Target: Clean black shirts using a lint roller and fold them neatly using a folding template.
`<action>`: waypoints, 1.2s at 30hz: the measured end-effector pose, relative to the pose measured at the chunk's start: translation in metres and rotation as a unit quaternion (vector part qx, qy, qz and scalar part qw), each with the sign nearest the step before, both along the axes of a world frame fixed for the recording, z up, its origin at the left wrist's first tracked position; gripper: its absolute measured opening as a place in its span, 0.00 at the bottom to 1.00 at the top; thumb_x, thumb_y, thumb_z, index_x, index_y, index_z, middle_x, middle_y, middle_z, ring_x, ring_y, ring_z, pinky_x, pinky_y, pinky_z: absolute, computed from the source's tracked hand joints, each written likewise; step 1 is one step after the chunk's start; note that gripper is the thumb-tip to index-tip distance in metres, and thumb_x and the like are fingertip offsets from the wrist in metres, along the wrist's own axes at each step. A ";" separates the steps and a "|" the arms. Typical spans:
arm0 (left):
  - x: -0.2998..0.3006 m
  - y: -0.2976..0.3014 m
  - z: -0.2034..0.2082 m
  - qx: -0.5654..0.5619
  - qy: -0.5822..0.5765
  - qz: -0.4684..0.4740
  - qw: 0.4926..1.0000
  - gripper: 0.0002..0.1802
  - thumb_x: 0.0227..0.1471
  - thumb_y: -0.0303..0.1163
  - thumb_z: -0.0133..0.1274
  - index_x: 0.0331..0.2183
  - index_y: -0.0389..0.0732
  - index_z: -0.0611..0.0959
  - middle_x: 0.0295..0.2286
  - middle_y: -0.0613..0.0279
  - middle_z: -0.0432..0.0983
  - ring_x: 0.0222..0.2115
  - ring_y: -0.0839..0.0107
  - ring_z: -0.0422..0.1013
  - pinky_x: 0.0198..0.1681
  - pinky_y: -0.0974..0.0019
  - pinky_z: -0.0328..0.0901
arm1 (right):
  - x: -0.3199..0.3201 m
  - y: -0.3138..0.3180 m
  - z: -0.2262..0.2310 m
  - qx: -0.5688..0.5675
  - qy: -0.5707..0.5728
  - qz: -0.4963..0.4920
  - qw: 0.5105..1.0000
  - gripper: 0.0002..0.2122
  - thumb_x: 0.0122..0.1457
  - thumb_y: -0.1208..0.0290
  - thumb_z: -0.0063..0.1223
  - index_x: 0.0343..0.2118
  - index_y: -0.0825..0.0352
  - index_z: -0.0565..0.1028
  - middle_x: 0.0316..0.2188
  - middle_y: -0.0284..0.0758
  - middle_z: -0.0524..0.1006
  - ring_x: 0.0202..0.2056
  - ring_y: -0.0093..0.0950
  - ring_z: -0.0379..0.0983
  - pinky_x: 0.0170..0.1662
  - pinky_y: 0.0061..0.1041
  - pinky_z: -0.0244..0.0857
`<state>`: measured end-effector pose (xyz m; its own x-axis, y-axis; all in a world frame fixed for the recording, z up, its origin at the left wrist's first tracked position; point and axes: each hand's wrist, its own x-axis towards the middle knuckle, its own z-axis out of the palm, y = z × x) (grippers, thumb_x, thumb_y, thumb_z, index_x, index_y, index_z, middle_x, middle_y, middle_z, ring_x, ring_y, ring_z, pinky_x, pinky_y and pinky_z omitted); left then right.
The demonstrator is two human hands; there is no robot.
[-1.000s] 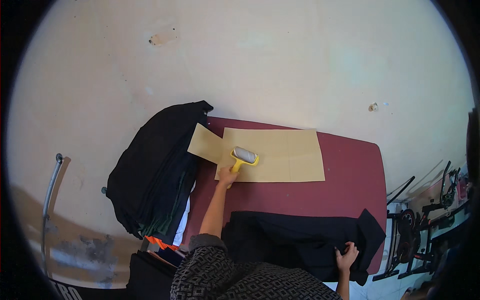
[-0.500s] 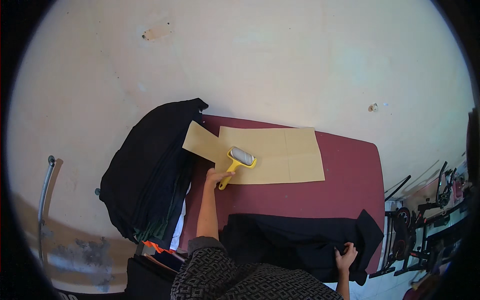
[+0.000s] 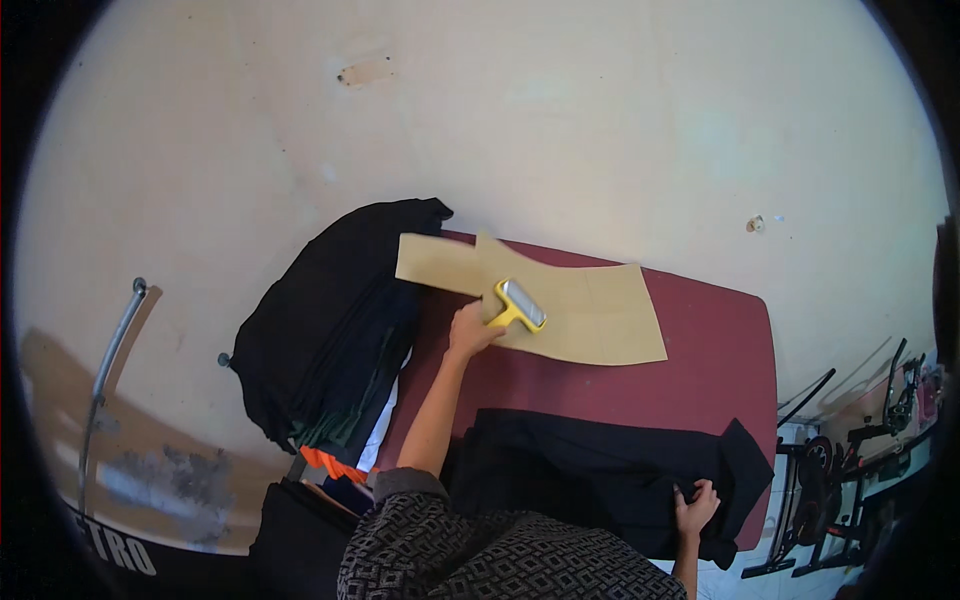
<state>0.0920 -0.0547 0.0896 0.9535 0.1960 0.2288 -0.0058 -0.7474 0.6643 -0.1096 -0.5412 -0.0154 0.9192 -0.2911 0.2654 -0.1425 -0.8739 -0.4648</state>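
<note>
My left hand (image 3: 474, 330) is closed at the left edge of a bent tan cardboard sheet (image 3: 600, 310), its thumb across the yellow handle of a lint roller (image 3: 522, 305). The roller lies over the sheet; the fingers beneath are hidden. A narrower cardboard strip (image 3: 435, 262) sticks out to the left, against the pile of dark clothes. Near the front edge of the dark red padded table (image 3: 715, 345) lies a folded black garment (image 3: 590, 460). My right hand (image 3: 697, 507) has its fingers curled into the cloth near the garment's right end.
A tall heap of dark clothes (image 3: 330, 310) stands at the left, with orange cloth (image 3: 330, 464) below it. More dark cloth (image 3: 300, 535) sits at lower left. A metal rail (image 3: 112, 360) is by the wall. Exercise equipment (image 3: 815, 490) stands on the floor at right.
My left hand has moved up and right, shifting the cardboard and lint roller. The sheet is now bent and its left side raised; the strip has turned. My right hand stays on the black garment.
</note>
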 end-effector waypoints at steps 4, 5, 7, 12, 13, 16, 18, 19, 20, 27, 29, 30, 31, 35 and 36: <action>-0.018 0.000 0.076 0.083 -0.123 -0.004 0.989 0.26 0.24 0.42 0.62 0.27 0.35 0.75 0.24 0.49 0.72 0.27 0.52 0.69 0.30 0.56 0.64 | -0.001 -0.003 -0.004 0.004 -0.021 0.008 1.000 0.18 0.37 0.62 0.61 0.27 0.64 0.65 0.16 0.32 0.59 0.23 0.31 0.59 0.30 0.28 0.50; -0.026 0.000 0.105 0.078 -0.126 -0.016 0.989 0.26 0.23 0.42 0.63 0.26 0.35 0.75 0.23 0.49 0.72 0.26 0.52 0.69 0.28 0.58 0.64 | -0.001 -0.005 -0.005 0.003 -0.024 0.002 1.000 0.18 0.37 0.62 0.61 0.27 0.64 0.65 0.16 0.32 0.59 0.23 0.31 0.58 0.30 0.28 0.50; -0.045 0.024 0.145 0.091 -0.176 -0.030 0.980 0.24 0.25 0.40 0.64 0.26 0.36 0.76 0.24 0.51 0.74 0.26 0.56 0.71 0.29 0.61 0.65 | -0.002 -0.003 -0.004 0.001 -0.028 0.012 1.000 0.18 0.38 0.61 0.61 0.27 0.64 0.65 0.16 0.32 0.59 0.23 0.30 0.58 0.30 0.28 0.50; -0.099 0.078 0.226 -0.058 -0.194 0.072 0.977 0.23 0.30 0.34 0.64 0.30 0.32 0.77 0.25 0.59 0.75 0.25 0.73 0.70 0.31 0.69 0.65 | -0.004 -0.005 -0.004 -0.003 -0.044 0.007 0.999 0.18 0.38 0.60 0.61 0.27 0.65 0.66 0.16 0.33 0.59 0.23 0.30 0.58 0.31 0.28 0.51; -0.109 0.099 0.229 -0.028 -0.227 0.130 0.965 0.22 0.31 0.34 0.64 0.30 0.31 0.77 0.24 0.58 0.75 0.24 0.74 0.70 0.30 0.69 0.65 | -0.003 -0.003 -0.003 -0.001 -0.045 0.007 0.999 0.18 0.38 0.61 0.61 0.27 0.65 0.66 0.16 0.33 0.59 0.23 0.31 0.58 0.31 0.28 0.51; -0.132 0.135 0.226 -0.080 -0.246 0.234 0.937 0.21 0.32 0.34 0.64 0.29 0.32 0.77 0.24 0.59 0.74 0.24 0.74 0.69 0.28 0.70 0.65 | -0.001 -0.004 -0.006 0.000 -0.042 0.003 0.999 0.18 0.38 0.61 0.61 0.27 0.64 0.66 0.16 0.33 0.60 0.23 0.31 0.58 0.31 0.28 0.51; -0.149 0.175 0.205 -0.137 -0.257 0.299 0.909 0.21 0.33 0.34 0.64 0.30 0.32 0.77 0.25 0.59 0.74 0.24 0.73 0.70 0.28 0.70 0.65 | 0.001 -0.003 -0.008 0.006 -0.041 0.008 0.999 0.18 0.38 0.61 0.61 0.27 0.64 0.66 0.16 0.32 0.60 0.23 0.31 0.59 0.31 0.28 0.51; -0.155 0.206 0.181 -0.179 -0.265 0.324 0.890 0.21 0.33 0.33 0.63 0.30 0.32 0.77 0.25 0.59 0.74 0.23 0.73 0.70 0.28 0.70 0.65 | 0.002 -0.001 -0.010 0.004 -0.043 0.015 0.999 0.18 0.38 0.61 0.61 0.27 0.64 0.66 0.17 0.32 0.60 0.23 0.31 0.59 0.32 0.27 0.51; -0.153 0.209 0.164 -0.203 -0.247 0.337 0.886 0.21 0.33 0.34 0.63 0.31 0.33 0.77 0.26 0.59 0.74 0.24 0.73 0.70 0.29 0.70 0.65 | 0.002 -0.001 -0.009 -0.003 -0.045 0.011 0.999 0.18 0.38 0.61 0.61 0.27 0.64 0.66 0.17 0.32 0.60 0.23 0.31 0.59 0.32 0.27 0.51; -0.170 0.252 0.049 -0.168 -0.144 0.505 0.834 0.41 0.23 0.45 0.66 0.41 0.32 0.72 0.37 0.50 0.72 0.38 0.61 0.69 0.43 0.64 0.62 | 0.004 0.000 -0.011 -0.009 -0.028 -0.013 0.999 0.18 0.39 0.60 0.60 0.27 0.64 0.65 0.18 0.32 0.61 0.24 0.31 0.58 0.32 0.28 0.51; -0.178 0.254 0.049 -0.090 -0.180 0.516 0.833 0.46 0.22 0.47 0.66 0.43 0.30 0.67 0.38 0.45 0.69 0.40 0.55 0.66 0.44 0.62 0.61 | 0.010 0.002 -0.013 -0.007 -0.021 -0.019 1.000 0.18 0.39 0.59 0.60 0.27 0.64 0.65 0.18 0.32 0.61 0.24 0.31 0.59 0.33 0.29 0.51; -0.186 0.257 0.045 -0.053 -0.228 0.491 0.840 0.49 0.22 0.48 0.66 0.44 0.29 0.65 0.39 0.43 0.67 0.42 0.52 0.64 0.45 0.61 0.60 | 0.005 0.008 -0.012 -0.030 -0.081 0.010 0.996 0.18 0.41 0.59 0.57 0.28 0.64 0.64 0.20 0.32 0.60 0.24 0.30 0.58 0.32 0.28 0.51; -0.174 0.233 0.054 -0.019 -0.171 0.545 0.820 0.52 0.22 0.49 0.65 0.46 0.27 0.61 0.43 0.41 0.61 0.46 0.50 0.57 0.49 0.56 0.54 | 0.003 -0.001 -0.019 -0.035 -0.042 -0.013 0.998 0.18 0.40 0.59 0.58 0.28 0.64 0.64 0.20 0.32 0.60 0.23 0.30 0.58 0.32 0.28 0.50; -0.173 0.198 0.056 -0.025 -0.149 0.641 0.753 0.52 0.26 0.49 0.64 0.47 0.28 0.58 0.45 0.40 0.55 0.48 0.47 0.51 0.49 0.50 0.49 | -0.006 0.029 0.040 -0.062 -0.003 -0.035 0.997 0.22 0.41 0.45 0.55 0.29 0.61 0.70 0.23 0.41 0.73 0.27 0.42 0.70 0.31 0.37 0.63; -0.181 0.196 0.051 0.032 -0.206 0.632 0.747 0.49 0.30 0.48 0.62 0.47 0.29 0.58 0.44 0.40 0.55 0.48 0.47 0.51 0.49 0.50 0.49 | -0.006 0.029 0.039 -0.064 0.025 -0.039 0.997 0.23 0.41 0.44 0.54 0.30 0.61 0.70 0.23 0.40 0.73 0.27 0.40 0.70 0.32 0.37 0.63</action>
<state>-0.0887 0.1418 0.1405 -0.1374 0.8561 0.4981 0.5368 -0.3583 0.7639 -0.1155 -0.5124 0.0234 0.9080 -0.3299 0.2585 -0.2338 -0.9106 -0.3409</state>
